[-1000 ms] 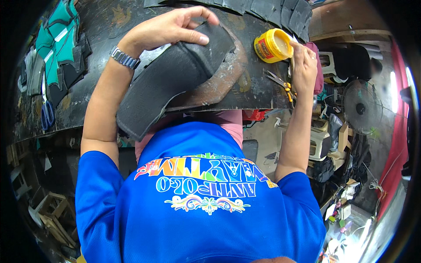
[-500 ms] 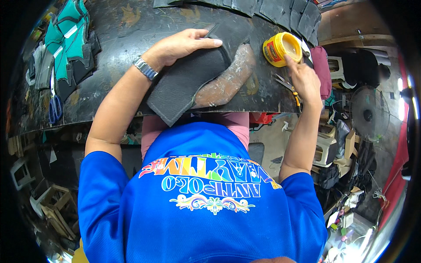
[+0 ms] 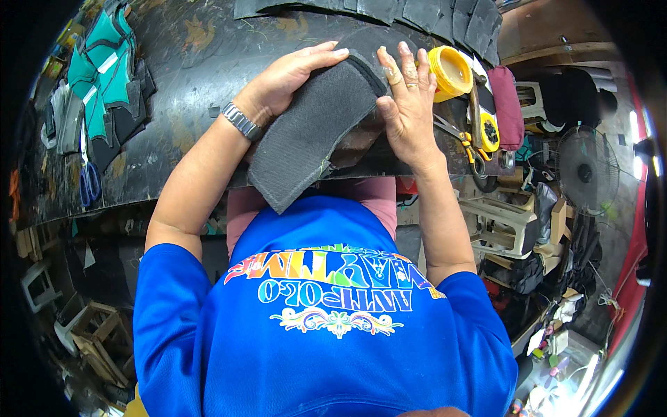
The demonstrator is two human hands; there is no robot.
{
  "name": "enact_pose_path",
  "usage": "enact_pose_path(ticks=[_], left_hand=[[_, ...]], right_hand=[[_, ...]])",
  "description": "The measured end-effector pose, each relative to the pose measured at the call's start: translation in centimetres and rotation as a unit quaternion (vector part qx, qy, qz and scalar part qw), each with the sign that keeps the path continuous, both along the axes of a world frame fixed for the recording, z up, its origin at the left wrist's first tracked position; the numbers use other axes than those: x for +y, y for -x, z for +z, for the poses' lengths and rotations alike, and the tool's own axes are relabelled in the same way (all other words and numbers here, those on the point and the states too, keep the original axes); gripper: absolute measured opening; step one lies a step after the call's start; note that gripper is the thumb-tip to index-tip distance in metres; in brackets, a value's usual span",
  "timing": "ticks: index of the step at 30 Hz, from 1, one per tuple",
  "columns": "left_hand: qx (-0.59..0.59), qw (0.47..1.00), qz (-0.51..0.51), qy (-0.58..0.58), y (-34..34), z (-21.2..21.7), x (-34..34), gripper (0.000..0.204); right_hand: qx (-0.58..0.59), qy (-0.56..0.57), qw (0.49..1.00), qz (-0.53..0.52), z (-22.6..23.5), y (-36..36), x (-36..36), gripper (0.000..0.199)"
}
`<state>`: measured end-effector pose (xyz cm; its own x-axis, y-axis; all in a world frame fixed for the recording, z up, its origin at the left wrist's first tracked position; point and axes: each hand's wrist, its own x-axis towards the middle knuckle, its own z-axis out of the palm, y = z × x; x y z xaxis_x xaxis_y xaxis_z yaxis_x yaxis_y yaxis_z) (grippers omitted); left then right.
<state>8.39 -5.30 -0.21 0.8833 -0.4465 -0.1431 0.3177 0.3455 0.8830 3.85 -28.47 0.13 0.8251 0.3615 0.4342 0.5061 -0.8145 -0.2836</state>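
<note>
My left hand (image 3: 283,80) grips the far left edge of a black shoe-upper-like piece (image 3: 309,132), its fingers along the edge. The piece shows a dull, fuzzy face and has a dark band at its far end. Beneath its right side, a brown form (image 3: 356,142) shows only in part. My right hand (image 3: 410,104) is raised just right of the piece, fingers spread and holding nothing; pale paste clings to its fingertips. Beside those fingers stands an open yellow jar (image 3: 451,73) with pale paste inside.
Yellow-handled scissors (image 3: 467,141) lie right of my right hand, near a yellow tape-like ring (image 3: 490,132) and a maroon pouch (image 3: 505,108). Black pieces (image 3: 445,21) overlap along the table's far side. Teal-and-black pieces (image 3: 104,69) and blue-handled scissors (image 3: 89,182) lie at left.
My right hand has left the jar and moved left toward the black piece, fingers now spread. The piece has been turned from its smooth stitched face to its fuzzy face, covering most of the brown form.
</note>
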Motion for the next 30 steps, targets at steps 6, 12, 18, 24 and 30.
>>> enact_pose_path(ticks=[6, 12, 18, 24, 30], left_hand=[[0.043, 0.998, 0.004, 0.05, 0.1, -0.6, -0.1, 0.059], [0.044, 0.997, -0.045, 0.036, -0.3, -1.1, 0.2, 0.052], [0.052, 0.996, -0.069, 0.012, -0.2, -1.2, 0.0, 0.047], [0.056, 0.998, -0.02, 0.024, 0.0, -0.8, -0.7, 0.037], [0.071, 0.997, -0.004, 0.033, -0.1, -1.5, -0.5, 0.036]], right_hand=[[-0.009, 0.033, 0.999, 0.003, -0.2, 1.3, 1.0, 0.073], [-0.045, 0.079, 0.996, -0.012, -0.9, 2.0, 1.3, 0.066], [-0.036, 0.123, 0.992, 0.02, -0.9, 3.7, 0.8, 0.061], [0.01, -0.036, 0.996, 0.075, 0.4, 3.4, 0.0, 0.059], [-0.036, 0.122, 0.992, -0.003, -0.7, 2.3, 1.2, 0.068]])
